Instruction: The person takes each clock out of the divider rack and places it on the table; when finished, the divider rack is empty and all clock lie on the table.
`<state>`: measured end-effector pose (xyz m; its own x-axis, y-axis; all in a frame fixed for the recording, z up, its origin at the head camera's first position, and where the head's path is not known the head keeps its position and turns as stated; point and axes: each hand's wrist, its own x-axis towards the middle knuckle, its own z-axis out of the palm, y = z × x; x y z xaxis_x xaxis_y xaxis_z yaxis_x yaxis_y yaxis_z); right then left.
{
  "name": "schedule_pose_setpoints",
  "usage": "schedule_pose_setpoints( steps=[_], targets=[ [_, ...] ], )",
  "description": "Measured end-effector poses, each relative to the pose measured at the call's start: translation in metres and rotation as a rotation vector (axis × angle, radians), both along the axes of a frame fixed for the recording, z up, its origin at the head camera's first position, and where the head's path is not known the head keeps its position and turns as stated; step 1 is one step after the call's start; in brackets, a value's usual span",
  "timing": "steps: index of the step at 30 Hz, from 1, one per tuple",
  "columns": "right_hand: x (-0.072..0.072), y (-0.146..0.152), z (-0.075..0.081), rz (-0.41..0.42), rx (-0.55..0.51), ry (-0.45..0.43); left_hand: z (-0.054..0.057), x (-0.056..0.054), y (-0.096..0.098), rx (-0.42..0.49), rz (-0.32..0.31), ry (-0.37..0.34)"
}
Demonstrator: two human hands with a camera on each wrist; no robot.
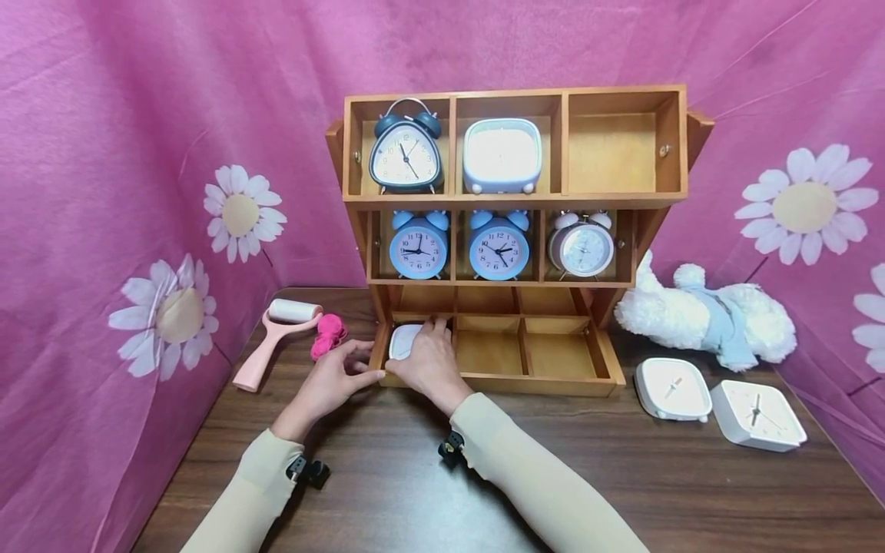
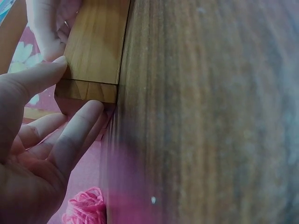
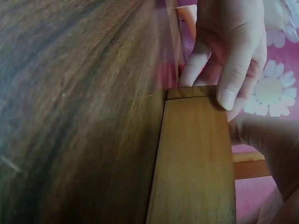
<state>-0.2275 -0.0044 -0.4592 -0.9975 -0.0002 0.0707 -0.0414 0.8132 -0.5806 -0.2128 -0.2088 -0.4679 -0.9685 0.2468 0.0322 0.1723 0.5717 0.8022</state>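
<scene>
A tiered wooden shelf (image 1: 477, 383) stands on the table. My left hand (image 1: 325, 384) holds the front left corner of its lowest tier. In the left wrist view, the thumb lies on the top of the corner and the fingers along its side. My right hand (image 1: 432, 361) reaches into the lowest left compartment and grips a white alarm clock (image 1: 401, 342) there. Its fingers cover the clock's right part. Higher up sit a dark triangular twin-bell clock (image 1: 406, 160), a pale rounded clock (image 1: 502, 156), two blue twin-bell clocks (image 1: 418, 247) and a silver twin-bell clock (image 1: 585, 250).
Two white clocks, one rounded (image 1: 672, 389) and one square (image 1: 757, 415), lie right of the shelf. Behind them is a white plush toy (image 1: 705, 319) in a blue top. To the left lie a pink lint roller (image 1: 266, 349) and pink yarn (image 1: 328, 336). Pink cloth (image 1: 138, 115) hangs around the table.
</scene>
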Motion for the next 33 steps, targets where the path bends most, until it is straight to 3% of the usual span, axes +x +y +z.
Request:
schedule_pose_setpoints(
  steps=[3,8,10,15,17,26,33],
  targets=[
    [0.004,0.001,0.005,0.005,0.000,0.005,0.000,0.000,0.000,0.000,-0.001,-0.002],
    [-0.004,0.001,-0.013,-0.008,-0.014,0.085,-0.002,-0.001,0.000,-0.011,-0.004,0.005],
    [-0.011,0.001,-0.027,-0.019,0.003,0.126,-0.002,-0.002,0.000,-0.009,-0.003,0.004],
    [-0.002,0.004,-0.011,0.001,-0.020,0.124,-0.002,-0.002,0.000,-0.001,-0.006,0.001],
    [0.006,0.005,0.006,0.015,-0.040,0.098,-0.002,-0.002,0.000,0.001,-0.006,-0.002],
    [0.012,0.007,0.025,0.001,-0.007,0.138,-0.002,-0.001,0.000,0.005,-0.007,-0.010],
    [0.022,0.009,0.036,0.023,-0.045,0.171,-0.001,-0.001,0.000,0.005,-0.014,-0.007]
  ],
)
